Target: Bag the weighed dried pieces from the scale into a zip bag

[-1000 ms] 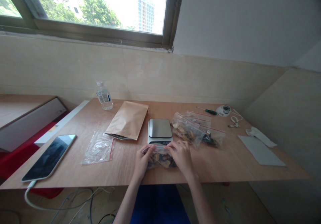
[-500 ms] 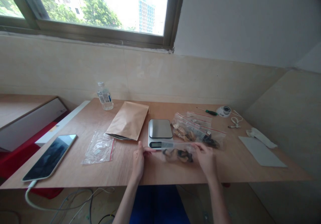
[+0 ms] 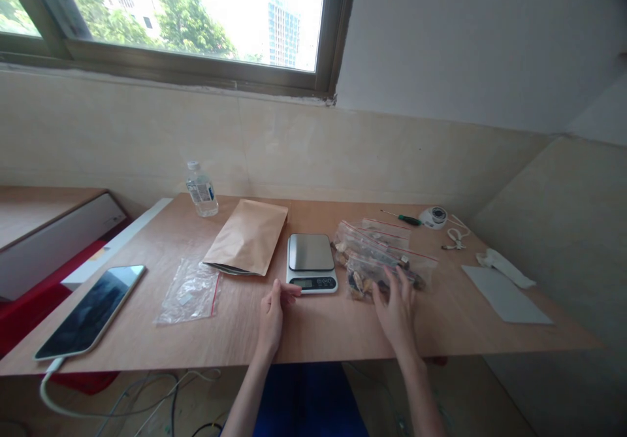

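A digital kitchen scale (image 3: 312, 254) with a bare steel plate stands in the middle of the table, its display facing me. My left hand (image 3: 275, 309) is by the scale's front left corner, fingers loosely extended and nothing in them. To the right of the scale, my right hand (image 3: 398, 306) spreads its fingers over the near side of a clear zip bag (image 3: 360, 277) with brown and dark pieces inside. That bag lies against a pile of similar red-striped zip bags (image 3: 372, 241). The fingertips are on or just above the plastic.
Left of the scale lie a brown paper pouch (image 3: 247, 238) and an empty zip bag (image 3: 189, 293). A phone (image 3: 93, 313) on a cable and a water bottle (image 3: 202, 190) are farther left. At right are a screwdriver (image 3: 409, 219), a white camera (image 3: 434, 217) and a white sheet (image 3: 507, 296).
My right hand has moved the zip bag from in front of the scale to the pile on the right, and its fingers have spread. My left hand has barely moved.
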### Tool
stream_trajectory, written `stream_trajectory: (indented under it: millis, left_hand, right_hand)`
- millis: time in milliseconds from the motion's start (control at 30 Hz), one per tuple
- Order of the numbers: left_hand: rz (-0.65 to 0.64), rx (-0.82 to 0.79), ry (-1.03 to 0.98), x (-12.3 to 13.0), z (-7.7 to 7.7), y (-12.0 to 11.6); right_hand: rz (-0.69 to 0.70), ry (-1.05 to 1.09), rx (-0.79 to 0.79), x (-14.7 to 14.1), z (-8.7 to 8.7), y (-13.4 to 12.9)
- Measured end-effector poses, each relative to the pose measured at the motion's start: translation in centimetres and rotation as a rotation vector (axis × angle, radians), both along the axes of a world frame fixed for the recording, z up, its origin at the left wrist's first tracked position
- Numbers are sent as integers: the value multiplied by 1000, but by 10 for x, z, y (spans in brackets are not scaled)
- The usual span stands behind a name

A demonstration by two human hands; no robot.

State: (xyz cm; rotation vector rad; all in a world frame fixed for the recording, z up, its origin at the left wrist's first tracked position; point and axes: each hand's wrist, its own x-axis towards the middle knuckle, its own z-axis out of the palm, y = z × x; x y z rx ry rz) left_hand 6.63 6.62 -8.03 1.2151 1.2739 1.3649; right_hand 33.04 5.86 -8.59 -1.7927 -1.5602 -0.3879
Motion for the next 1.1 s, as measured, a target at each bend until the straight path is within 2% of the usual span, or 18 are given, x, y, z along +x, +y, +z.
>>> stream_trajectory:
  millis: [100,167,300,400,500,567,633,700,767,833,933,1000,1100]
  left_hand:
    - [101,69,139,-6,1,-4]
    - [198,121,258,-14,4,-5]
    - [442,246,536,-42,11,5]
    - [558,307,782,-69,17,19]
    - [551,215,985,-96,20,34]
    - [481,166,1063,-111,18,43]
    - [414,182,1103,-126,17,52]
    - [346,240,1121,-137,16,59]
    - [308,328,1125,-143,20,64]
    - [304,443,1127,-141,28,66]
    - [295,613,1098,-124,48,59]
    - [269,690,1070,-108,63,50]
    - [329,753,1030,-90,84,36]
  right_hand:
    - [-38,-47,-166,-7,-18,5]
    - [-71,-65,-254,-5,-24,11]
    - [-60,-77,-331,5,-23,25]
    - [-41,-103,-331,9,-20,35]
    - [-35,-114,-320,11,-21,42]
    - [-53,-100,-308,9,-21,44]
    - [-62,-73,-242,1,-17,41]
    - [3,-13,-107,-16,-8,32]
    - [186,75,27,-43,7,19]
    - [450,133,58,-77,25,4]
    - [768,50,-31,-133,50,-11]
    - [831,-23,-39,-166,60,-11]
    - [767,-139,8,-197,62,-4]
